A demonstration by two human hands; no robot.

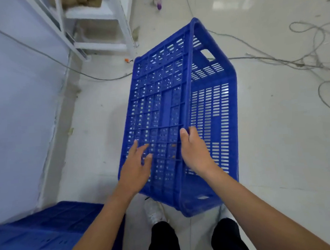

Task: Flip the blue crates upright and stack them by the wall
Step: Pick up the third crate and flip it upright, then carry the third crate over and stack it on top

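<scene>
The tilted blue crate (176, 112) hides the floor beneath it, and its near corner covers part of the person's feet; whether it rests on the tiles cannot be told. A second blue crate (51, 234) is cut off at the lower left, beside the wall (17, 99). Open pale floor (277, 137) lies to the right, with loose cables (310, 58) farther off. The left hand (135, 171) lies spread against the gridded base. The right hand (195, 152) clasps the base's edge.
</scene>
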